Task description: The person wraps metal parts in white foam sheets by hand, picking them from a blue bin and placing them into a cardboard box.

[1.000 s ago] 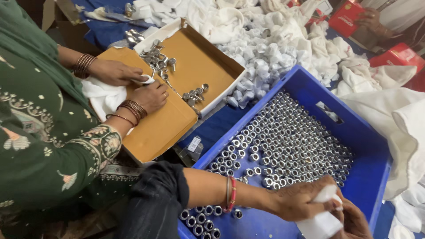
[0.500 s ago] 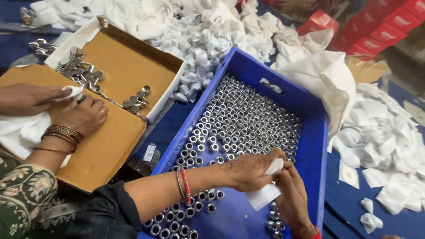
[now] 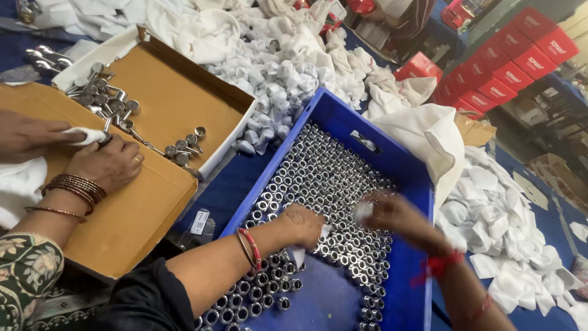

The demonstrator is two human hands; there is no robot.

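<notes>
At lower centre, the left hand (image 3: 303,225) pinches a white paper scrap (image 3: 298,254) over the steel rings (image 3: 318,178) in the blue crate (image 3: 343,113). The blurred right hand (image 3: 398,217) grips another white piece. Hasty fingers could scatter the upright rings.
</notes>
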